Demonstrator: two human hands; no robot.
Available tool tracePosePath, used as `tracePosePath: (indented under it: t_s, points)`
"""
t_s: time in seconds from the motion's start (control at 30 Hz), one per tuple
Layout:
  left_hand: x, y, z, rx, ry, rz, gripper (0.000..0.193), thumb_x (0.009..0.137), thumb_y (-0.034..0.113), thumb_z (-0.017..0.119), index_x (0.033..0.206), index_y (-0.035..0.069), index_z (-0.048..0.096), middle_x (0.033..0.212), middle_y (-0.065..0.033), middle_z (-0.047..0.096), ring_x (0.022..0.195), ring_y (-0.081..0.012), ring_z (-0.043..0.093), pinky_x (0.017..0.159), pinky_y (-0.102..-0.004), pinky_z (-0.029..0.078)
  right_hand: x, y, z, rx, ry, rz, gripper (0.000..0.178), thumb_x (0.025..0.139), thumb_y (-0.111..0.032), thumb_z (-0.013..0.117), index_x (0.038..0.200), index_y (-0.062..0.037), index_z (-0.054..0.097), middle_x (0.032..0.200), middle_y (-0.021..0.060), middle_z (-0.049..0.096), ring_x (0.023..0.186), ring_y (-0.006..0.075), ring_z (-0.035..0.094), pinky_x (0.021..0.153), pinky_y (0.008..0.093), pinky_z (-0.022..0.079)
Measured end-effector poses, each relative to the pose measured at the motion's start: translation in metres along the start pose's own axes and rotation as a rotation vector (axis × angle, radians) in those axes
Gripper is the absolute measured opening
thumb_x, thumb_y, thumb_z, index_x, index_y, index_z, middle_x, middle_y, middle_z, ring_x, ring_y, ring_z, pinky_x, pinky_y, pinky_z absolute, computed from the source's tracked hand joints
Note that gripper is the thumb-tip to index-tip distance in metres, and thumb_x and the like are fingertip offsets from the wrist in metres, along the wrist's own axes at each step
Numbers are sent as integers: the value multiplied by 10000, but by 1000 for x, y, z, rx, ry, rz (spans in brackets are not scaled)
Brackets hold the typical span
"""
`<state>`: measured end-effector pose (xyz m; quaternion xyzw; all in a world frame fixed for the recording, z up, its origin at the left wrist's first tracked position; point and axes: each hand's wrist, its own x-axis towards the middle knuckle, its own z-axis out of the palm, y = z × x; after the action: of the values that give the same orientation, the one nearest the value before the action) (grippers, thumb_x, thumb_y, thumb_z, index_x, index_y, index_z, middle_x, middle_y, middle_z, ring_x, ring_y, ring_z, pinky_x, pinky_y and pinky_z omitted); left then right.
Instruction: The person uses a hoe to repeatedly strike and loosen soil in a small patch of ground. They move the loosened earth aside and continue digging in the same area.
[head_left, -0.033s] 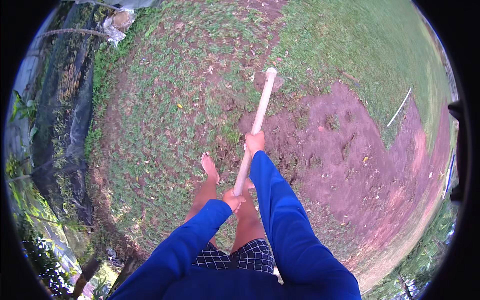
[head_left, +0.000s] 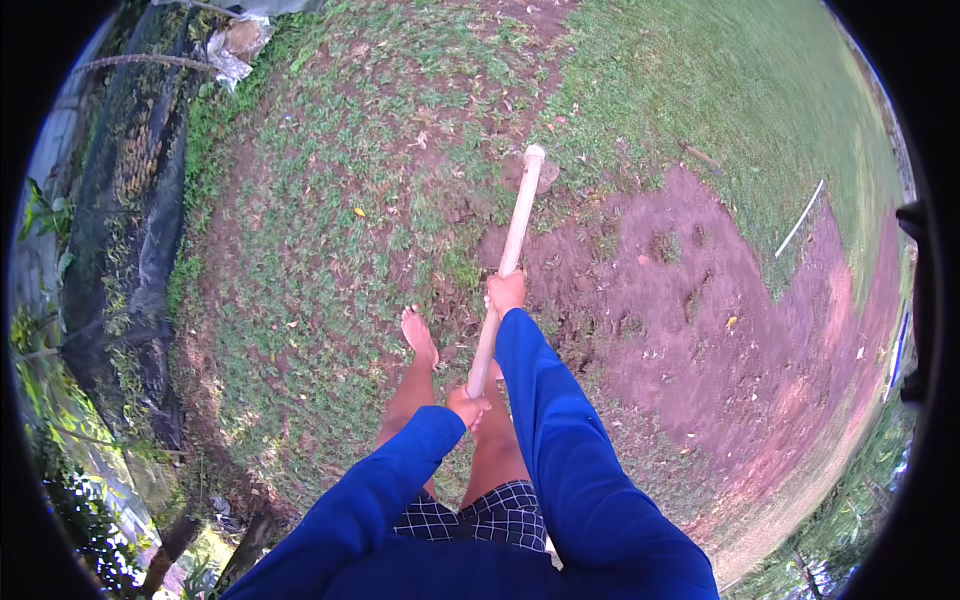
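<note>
Both of my hands grip the pale wooden handle of a hoe (head_left: pixel 516 232), which slants away from me and a little to the right. My left hand (head_left: pixel 468 407) is wrapped round the near end, close to my legs. Farther up, my right hand (head_left: pixel 506 289) is closed about the middle of the shaft. At the far end sits the soil-coloured hoe blade (head_left: pixel 546 177), partly hidden behind the handle's tip. The blade is over ground where patchy grass meets bare soil (head_left: pixel 680 270); whether it touches cannot be told.
My bare left foot (head_left: pixel 419 336) stands on patchy grass, left of the handle. Dark netting (head_left: pixel 130 230) runs along the left side. A white stick (head_left: pixel 799 218) and a short brown stick (head_left: pixel 700 155) lie on the ground to the right.
The hoe's far end has shifted slightly left and nearer to me. Both hands have moved a little the same way, still gripping the handle.
</note>
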<state>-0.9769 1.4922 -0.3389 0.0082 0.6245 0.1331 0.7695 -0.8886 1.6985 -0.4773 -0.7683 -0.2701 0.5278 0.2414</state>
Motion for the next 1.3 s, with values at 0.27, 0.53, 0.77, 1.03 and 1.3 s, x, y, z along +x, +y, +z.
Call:
tracePosePath:
  t_s: [0.27, 0.53, 0.77, 1.03, 1.3]
  points:
    - [-155, -73, 58, 77, 110, -424, 157, 780, 19, 655, 825, 4, 506, 548, -65, 521, 414, -143, 525, 347, -329, 449, -176, 76, -46, 58, -396, 505, 60, 750, 0, 574, 754, -15, 516, 547, 66, 508, 393, 175, 518, 341, 336, 441]
    - [-177, -51, 63, 205, -247, -66, 390, 788, 40, 642, 1149, 32, 494, 611, -69, 569, 451, -119, 557, 386, -291, 479, -178, -30, -155, 255, -57, 340, 97, 761, -25, 559, 821, -39, 484, 600, 70, 507, 400, 177, 490, 345, 331, 436]
    - [-146, -39, 51, 871, -84, 443, 456, 738, 175, 654, 1163, 52, 544, 889, -228, 647, 861, -397, 638, 771, -462, 501, -185, -51, -225, 742, -102, 275, 184, 762, -42, 601, 843, -82, 440, 640, 58, 480, 467, 185, 492, 427, 367, 469]
    - [-191, -1, 103, 758, -328, 362, 442, 746, 98, 652, 1166, 36, 527, 813, -167, 643, 737, -290, 665, 693, -391, 519, -190, -49, -282, 817, -16, 254, 192, 767, -47, 591, 835, -102, 420, 635, 41, 473, 477, 177, 486, 421, 357, 466]
    - [-209, -10, 145, 726, -354, 69, 478, 808, 73, 618, 1253, 58, 445, 585, -22, 537, 445, -110, 555, 382, -274, 465, -192, -21, -312, 761, -6, 313, 151, 780, -88, 601, 821, -102, 457, 639, 24, 477, 488, 147, 480, 428, 313, 461]
